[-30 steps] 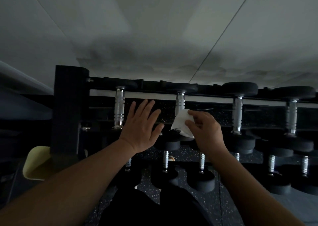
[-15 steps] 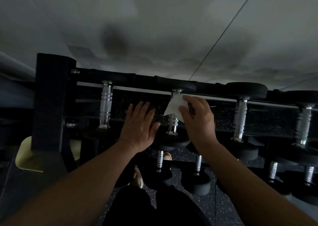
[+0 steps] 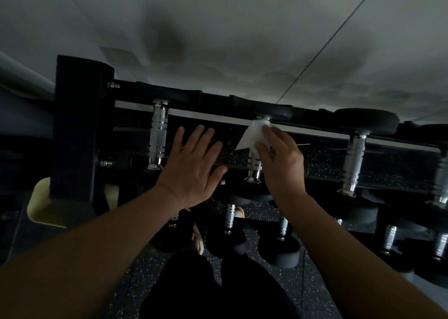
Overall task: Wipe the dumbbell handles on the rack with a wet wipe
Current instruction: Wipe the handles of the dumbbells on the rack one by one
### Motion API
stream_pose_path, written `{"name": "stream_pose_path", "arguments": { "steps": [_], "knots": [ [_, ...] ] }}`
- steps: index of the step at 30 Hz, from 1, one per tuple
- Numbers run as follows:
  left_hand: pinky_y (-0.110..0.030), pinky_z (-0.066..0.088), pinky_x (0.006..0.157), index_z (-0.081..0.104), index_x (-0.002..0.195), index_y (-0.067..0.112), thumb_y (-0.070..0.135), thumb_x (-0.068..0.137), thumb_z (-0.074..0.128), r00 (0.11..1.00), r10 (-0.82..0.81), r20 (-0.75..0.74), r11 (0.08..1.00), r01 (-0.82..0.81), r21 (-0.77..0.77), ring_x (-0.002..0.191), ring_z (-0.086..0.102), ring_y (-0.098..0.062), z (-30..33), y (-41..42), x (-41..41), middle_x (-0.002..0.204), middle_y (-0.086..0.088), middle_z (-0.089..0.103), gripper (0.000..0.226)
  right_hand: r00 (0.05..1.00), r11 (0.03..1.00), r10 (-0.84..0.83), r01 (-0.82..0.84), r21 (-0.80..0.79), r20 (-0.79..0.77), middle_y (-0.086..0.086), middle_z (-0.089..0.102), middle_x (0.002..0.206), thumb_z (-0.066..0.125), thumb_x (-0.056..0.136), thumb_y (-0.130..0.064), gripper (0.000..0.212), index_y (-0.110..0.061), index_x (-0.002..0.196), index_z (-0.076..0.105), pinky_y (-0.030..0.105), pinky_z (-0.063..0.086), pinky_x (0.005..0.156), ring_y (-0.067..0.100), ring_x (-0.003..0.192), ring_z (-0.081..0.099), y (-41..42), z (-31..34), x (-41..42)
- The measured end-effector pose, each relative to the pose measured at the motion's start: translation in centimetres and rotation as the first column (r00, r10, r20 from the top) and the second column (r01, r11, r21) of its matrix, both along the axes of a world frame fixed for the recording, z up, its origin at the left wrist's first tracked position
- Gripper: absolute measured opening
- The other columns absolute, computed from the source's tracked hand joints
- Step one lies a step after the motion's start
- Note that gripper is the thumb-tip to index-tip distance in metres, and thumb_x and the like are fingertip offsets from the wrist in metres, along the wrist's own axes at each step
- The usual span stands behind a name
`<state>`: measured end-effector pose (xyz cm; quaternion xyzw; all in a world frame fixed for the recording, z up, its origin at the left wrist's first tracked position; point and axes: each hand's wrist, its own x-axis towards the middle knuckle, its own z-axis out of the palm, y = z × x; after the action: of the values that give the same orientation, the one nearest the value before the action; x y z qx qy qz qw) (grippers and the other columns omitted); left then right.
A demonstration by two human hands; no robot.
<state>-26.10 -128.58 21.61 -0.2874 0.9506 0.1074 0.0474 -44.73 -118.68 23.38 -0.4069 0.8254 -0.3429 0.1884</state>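
Dumbbell handle point(image 3: 254, 164) runs front-to-back; right hand point(image 3: 281, 163) presses wipe point(image 3: 254, 136) on it.

Two hands point(image 3: 191, 170) point(image 3: 282, 165), one wipe point(image 3: 254, 135), nine handles point(image 3: 158, 134).

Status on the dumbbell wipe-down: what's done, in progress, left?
Done: can't tell; no handle looks visibly wiped. In hand: the right hand holds the wipe against the top of the second top-row handle; the left hand is open beside it, holding nothing. Left: at least the lower part of that handle, likely the handle to its right and the lower-row handles. The far-left handle could be either.
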Motion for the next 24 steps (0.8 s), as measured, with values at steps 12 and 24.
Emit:
{"name": "stream_pose_path", "arguments": {
  "steps": [12, 24],
  "knots": [
    [-0.057, 0.016, 0.120, 0.051, 0.139, 0.011, 0.056, 0.098, 0.020, 0.996, -0.012, 0.090, 1.000, 0.010, 0.023, 0.143, 0.035, -0.034, 0.2, -0.4, 0.8, 0.149, -0.014, 0.047, 0.068, 0.992, 0.974, 0.120, -0.127, 0.185, 0.045, 0.011, 0.050, 0.142, 0.064, 0.092, -0.018, 0.043, -0.014, 0.134, 0.056, 0.024, 0.041, 0.099, 0.027, 0.123, 0.053, 2.6, -0.1, 1.1],
    [-0.057, 0.027, 0.116, 0.056, 0.131, 0.009, 0.053, 0.099, 0.025, 0.998, -0.046, 0.040, 0.999, 0.046, 0.018, 0.138, 0.041, -0.035, 0.2, -0.3, 1.0, 0.141, -0.015, 0.053, 0.062, 0.984, 0.955, 0.173, -0.159, 0.249, -0.035, 0.017, 0.036, 0.151, 0.057, 0.097, -0.023, 0.046, -0.018, 0.141, 0.047, 0.039, 0.042, 0.102, 0.036, 0.129, 0.046, 0.7, 0.9, 1.0]
  ]
}}
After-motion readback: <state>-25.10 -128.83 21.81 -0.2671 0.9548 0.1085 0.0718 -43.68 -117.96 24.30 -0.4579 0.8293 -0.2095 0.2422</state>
